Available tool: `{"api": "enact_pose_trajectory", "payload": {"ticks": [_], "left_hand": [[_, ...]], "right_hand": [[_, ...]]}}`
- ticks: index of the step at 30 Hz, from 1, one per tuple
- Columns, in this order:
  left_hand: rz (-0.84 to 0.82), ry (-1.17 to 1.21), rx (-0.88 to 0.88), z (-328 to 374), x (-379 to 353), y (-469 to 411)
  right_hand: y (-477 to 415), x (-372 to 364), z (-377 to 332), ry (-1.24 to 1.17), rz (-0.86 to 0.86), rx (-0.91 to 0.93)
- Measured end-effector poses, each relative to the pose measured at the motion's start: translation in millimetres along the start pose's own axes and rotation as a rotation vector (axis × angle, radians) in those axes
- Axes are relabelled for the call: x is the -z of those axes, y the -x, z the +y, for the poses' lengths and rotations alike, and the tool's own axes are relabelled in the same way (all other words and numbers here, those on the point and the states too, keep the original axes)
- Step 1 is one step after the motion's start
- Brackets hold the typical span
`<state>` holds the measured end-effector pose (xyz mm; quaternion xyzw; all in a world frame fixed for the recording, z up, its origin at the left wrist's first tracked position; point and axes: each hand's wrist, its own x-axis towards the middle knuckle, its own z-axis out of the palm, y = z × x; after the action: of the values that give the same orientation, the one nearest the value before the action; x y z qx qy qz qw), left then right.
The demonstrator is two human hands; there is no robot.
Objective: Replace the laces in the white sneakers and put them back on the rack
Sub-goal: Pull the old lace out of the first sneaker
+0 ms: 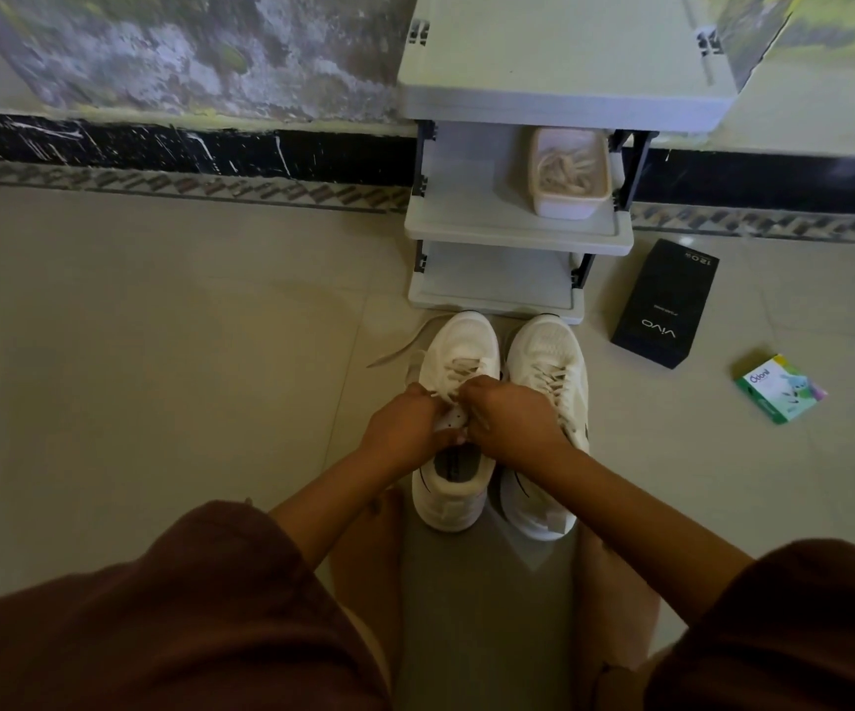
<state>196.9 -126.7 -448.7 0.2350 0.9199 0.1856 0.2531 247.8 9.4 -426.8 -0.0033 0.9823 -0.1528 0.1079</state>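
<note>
Two white sneakers stand side by side on the floor, toes toward the rack. The left sneaker (466, 346) has laces only near its toe, and a loose lace end (400, 348) trails out to the left. The right sneaker (548, 361) is laced further up. My left hand (407, 428) and my right hand (510, 420) meet over the left sneaker's eyelets, fingers curled and pinching its lace. The white shoe rack (512, 233) stands just behind, and a tub of pale laces (569, 171) sits on its middle shelf.
A black phone box (664, 305) lies on the floor to the right of the rack. Further right lies a small green and white box (779, 387). A wall with a black skirting strip (184, 146) runs behind. My knees fill the bottom corners.
</note>
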Motion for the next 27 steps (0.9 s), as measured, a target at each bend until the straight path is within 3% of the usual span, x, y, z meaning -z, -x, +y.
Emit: {"api": "enact_pose_trajectory", "payload": {"ticks": [2, 4, 9, 10, 13, 18, 21, 24, 27], "left_hand": [[-0.002, -0.025, -0.006, 0, 0, 0], [-0.009, -0.064, -0.012, 0, 0, 1], [0.022, -0.071, -0.02, 1, -2, 0], [0.018, -0.081, -0.025, 1, -2, 0], [-0.007, -0.122, -0.024, 2, -1, 0], [-0.008, -0.109, -0.036, -2, -2, -1], [-0.011, -0.118, -0.035, -3, -2, 0], [0.004, -0.14, -0.031, -5, -1, -1], [0.051, -0.083, -0.015, -4, 4, -3]], "right_hand": [[-2, -1, 0, 0.076, 0.057, -0.01], [-5, 4, 3, -0.017, 0.1, -0.064], [-5, 27, -11, -0.87, 0.236, -0.082], [-6, 31, -13, -0.923, 0.268, -0.058], [-12, 34, -13, -0.669, 0.373, -0.031], [-10, 30, 1, -1.114, 0.395, -0.253], [-11, 32, 10, -0.988, 0.295, -0.126], [-12, 25, 16, -0.747, 0.178, -0.153], [-6, 12, 20, -0.52, -0.046, -0.134]]}}
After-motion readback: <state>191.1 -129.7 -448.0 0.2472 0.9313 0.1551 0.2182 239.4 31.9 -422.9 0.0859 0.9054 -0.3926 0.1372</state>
